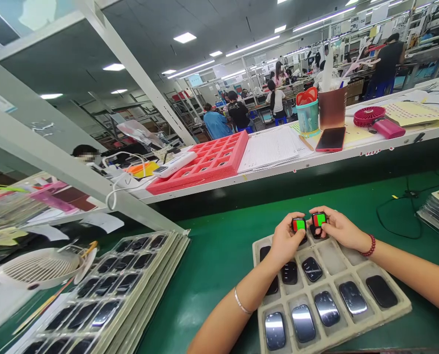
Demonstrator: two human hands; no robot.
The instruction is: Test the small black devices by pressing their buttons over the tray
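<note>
My left hand (286,241) grips a small watch-like device (299,225) whose screen glows green and red. My right hand (337,228) holds a second such device (318,219), lit the same way. Both hands hover over the far end of a beige pulp tray (396,310) lying on the green mat. Several dark-screened devices (327,308) lie in the tray's pockets; some pockets near the far right are bare.
A stack of trays filled with dark devices (116,290) sits at the left, beside a white fan (38,268). A raised white shelf carries a red tray (208,162), papers, a red phone (330,139) and a pink fan (370,118). More trays (438,209) stand far right. People work beyond.
</note>
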